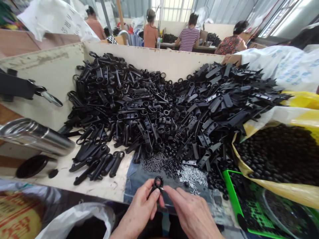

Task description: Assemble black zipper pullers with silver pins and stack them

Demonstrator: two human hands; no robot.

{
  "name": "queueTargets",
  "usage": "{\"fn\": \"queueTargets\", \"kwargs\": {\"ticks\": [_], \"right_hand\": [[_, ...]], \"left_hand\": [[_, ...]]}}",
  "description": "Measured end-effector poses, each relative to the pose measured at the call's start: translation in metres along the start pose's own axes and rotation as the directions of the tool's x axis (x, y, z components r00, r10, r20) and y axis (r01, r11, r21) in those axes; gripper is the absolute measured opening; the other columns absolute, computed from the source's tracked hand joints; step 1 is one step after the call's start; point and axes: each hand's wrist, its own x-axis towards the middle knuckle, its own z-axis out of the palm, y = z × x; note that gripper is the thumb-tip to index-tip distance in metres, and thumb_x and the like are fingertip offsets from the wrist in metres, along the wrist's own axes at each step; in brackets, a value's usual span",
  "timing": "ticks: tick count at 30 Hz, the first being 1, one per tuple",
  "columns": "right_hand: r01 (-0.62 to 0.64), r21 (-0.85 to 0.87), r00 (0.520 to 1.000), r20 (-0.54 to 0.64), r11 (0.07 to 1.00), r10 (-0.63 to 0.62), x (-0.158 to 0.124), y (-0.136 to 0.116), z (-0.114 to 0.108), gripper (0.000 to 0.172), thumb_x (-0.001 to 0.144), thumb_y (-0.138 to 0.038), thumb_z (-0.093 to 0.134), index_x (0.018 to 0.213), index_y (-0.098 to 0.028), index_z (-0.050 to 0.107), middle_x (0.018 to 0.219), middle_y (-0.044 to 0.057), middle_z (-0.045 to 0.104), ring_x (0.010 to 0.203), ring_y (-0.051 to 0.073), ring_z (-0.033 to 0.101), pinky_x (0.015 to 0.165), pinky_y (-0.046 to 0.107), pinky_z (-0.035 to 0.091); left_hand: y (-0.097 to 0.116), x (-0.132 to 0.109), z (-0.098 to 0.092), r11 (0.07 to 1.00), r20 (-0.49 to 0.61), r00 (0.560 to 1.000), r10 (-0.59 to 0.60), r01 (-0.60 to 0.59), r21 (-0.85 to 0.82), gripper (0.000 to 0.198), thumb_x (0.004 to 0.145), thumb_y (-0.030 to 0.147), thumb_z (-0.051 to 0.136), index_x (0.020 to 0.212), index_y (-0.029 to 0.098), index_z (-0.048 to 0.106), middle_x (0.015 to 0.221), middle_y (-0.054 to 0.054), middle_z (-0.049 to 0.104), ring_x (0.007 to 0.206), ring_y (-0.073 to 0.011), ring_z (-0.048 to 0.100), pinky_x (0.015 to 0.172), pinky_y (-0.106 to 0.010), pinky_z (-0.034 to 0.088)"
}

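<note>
My left hand (143,202) is closed around a black plastic handle piece with a ring end (158,182), its ring pointing up and away from me. My right hand (188,207) meets it from the right, fingertips pinched at the base of the ring. A tiny pale spot shows at those fingertips; what it is I cannot make out. Just beyond the hands lie a heap of silver pins (193,176), a patch of small grey screws (156,162) and small black parts (173,166), all on a dark mat (139,189).
A large pile of black ring-ended pieces (119,96) and flat black pieces (219,96) fills the bin. Left are similar pieces (99,162) and a steel tumbler (42,136). Right are a green basket (233,196) and a sack of black balls (281,156). Several people sit behind.
</note>
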Motion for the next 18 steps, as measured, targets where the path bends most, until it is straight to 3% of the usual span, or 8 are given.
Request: {"fn": "queueTargets", "kwargs": {"ticks": [5, 11, 18], "right_hand": [[-0.038, 0.022, 0.996, 0.076, 0.999, 0.036, 0.003, 0.0, 0.007, 0.039, 0.093, -0.007, 0.043, 0.123, -0.025, 0.06, 0.081, -0.001, 0.072, 0.063, 0.02, 0.076, 0.054, 0.027, 0.046], [-0.104, 0.228, 0.987, 0.141, 0.968, 0.072, 0.004, -0.001, 0.002, 0.038, 0.098, -0.01, 0.039, 0.126, -0.027, 0.058, 0.093, -0.001, 0.077, 0.078, 0.018, 0.078, 0.064, 0.024, 0.048], [-0.147, 0.168, 0.962, 0.254, 0.975, 0.102, 0.009, -0.003, -0.004, 0.038, 0.098, -0.011, 0.039, 0.125, -0.027, 0.061, 0.094, 0.001, 0.079, 0.08, 0.021, 0.079, 0.063, 0.026, 0.046]], "left_hand": [[0.001, 0.002, 0.002, 1.0, -0.002, 1.0, 0.006, -0.006, -0.007, 0.042, 0.094, 0.056, 0.058, 0.107, 0.016, 0.057, 0.071, 0.001, 0.065, 0.04, -0.0021, 0.034, 0.043, -0.02, 0.018], [0.001, 0.003, 0.002, 1.0, 0.008, 1.0, -0.007, 0.007, -0.005, 0.042, 0.093, 0.057, 0.059, 0.105, 0.016, 0.058, 0.07, 0.001, 0.064, 0.04, -0.0025, 0.034, 0.042, -0.02, 0.018], [0.001, 0.002, 0.004, 1.0, 0.01, 1.0, -0.015, 0.015, 0.027, 0.041, 0.094, 0.058, 0.058, 0.103, 0.018, 0.057, 0.069, 0.003, 0.062, 0.042, -0.0042, 0.033, 0.043, -0.02, 0.022]]}}
